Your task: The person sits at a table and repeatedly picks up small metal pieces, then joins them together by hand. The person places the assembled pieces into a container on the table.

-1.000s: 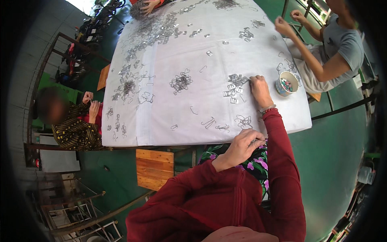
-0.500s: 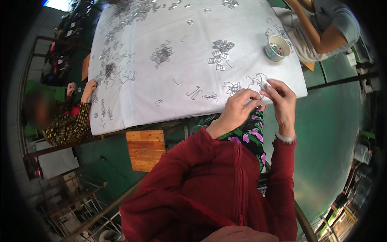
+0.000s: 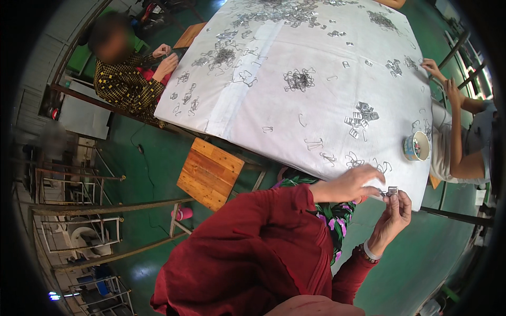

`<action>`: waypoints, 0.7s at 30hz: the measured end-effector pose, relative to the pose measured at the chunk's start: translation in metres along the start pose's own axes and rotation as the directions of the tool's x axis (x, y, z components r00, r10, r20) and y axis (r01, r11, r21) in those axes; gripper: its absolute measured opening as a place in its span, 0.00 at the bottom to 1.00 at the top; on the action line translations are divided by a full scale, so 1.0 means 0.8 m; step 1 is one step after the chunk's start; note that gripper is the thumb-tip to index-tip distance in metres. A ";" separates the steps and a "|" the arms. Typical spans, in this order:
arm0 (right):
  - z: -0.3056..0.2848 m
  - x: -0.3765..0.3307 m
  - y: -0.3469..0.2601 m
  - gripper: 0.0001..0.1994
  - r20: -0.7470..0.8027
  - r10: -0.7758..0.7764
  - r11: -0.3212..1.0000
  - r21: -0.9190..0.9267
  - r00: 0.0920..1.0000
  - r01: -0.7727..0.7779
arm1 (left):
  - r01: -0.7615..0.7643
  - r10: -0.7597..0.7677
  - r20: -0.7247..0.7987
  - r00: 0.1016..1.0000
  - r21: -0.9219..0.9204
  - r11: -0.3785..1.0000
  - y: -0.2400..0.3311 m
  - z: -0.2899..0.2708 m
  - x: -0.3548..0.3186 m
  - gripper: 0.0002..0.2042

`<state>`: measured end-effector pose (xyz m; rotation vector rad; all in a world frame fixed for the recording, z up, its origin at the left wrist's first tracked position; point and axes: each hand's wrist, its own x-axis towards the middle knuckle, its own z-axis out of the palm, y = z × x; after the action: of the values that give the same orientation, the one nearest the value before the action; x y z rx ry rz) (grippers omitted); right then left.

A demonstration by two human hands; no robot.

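At the table's near right edge, my right hand [image 3: 392, 217] pinches a small silver metal buckle [image 3: 392, 190] between thumb and fingers, raised upright. Thin metal, perhaps a bent wire, shows beside the buckle toward my left hand; its exact shape is too small to tell. My left hand [image 3: 354, 183] is close by on the left, thumb and bent fingers apart with a gap between them. Just beyond my hands lie loose bent wire hooks [image 3: 354, 159]. Farther back sit a pile of flat metal buckles [image 3: 362, 117] and a tangled heap of wire hooks [image 3: 299, 80].
A paper cup [image 3: 409, 149] with small coloured pieces stands near the right edge of the white-covered table [image 3: 274, 116]. One co-worker [image 3: 126, 87] sits at the left, another [image 3: 469, 137] at the right. A wooden stool [image 3: 211, 173] stands by the near edge.
The view has swung, shifting the table rightward and down. My hands have come apart slightly, the left thumb and fingers have spread, and the buckle now shows clearly in my right hand.
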<state>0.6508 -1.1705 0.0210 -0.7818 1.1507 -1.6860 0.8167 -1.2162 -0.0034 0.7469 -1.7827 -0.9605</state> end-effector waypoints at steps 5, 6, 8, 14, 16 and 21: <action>0.001 -0.003 -0.006 0.08 0.038 0.026 1.000 0.000 0.999 -0.026 | 0.343 -0.217 -0.411 0.886 0.265 0.901 -0.079 -0.155 0.024 0.10; 0.001 -0.003 -0.008 0.08 0.044 0.035 0.999 -0.006 0.998 -0.035 | 0.411 -0.210 -0.481 0.851 0.362 0.836 -0.092 -0.199 0.026 0.09; 0.000 -0.007 -0.010 0.08 0.039 0.050 0.998 -0.032 0.998 -0.049 | 0.575 -0.242 -0.572 0.784 0.522 0.630 -0.145 -0.270 0.023 0.09; 0.003 -0.012 -0.026 0.06 -0.080 0.067 0.981 -0.176 0.995 -0.080 | 0.452 -0.233 -0.394 0.889 0.837 0.309 -0.241 -0.319 0.014 0.12; 0.011 -0.015 -0.027 0.08 -0.052 0.064 0.989 -0.129 0.997 -0.070 | 0.497 -0.223 -0.444 0.868 0.766 0.409 -0.209 -0.325 0.009 0.12; 0.000 -0.013 -0.024 0.10 -0.016 0.073 0.996 -0.056 0.997 -0.073 | 0.428 -0.146 -0.583 0.799 0.382 0.819 -0.177 -0.301 0.056 0.08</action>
<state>0.6484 -1.1582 0.0388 -0.7549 1.2266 -1.6069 1.0338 -1.3922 -0.0455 1.5103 -1.4271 -0.3928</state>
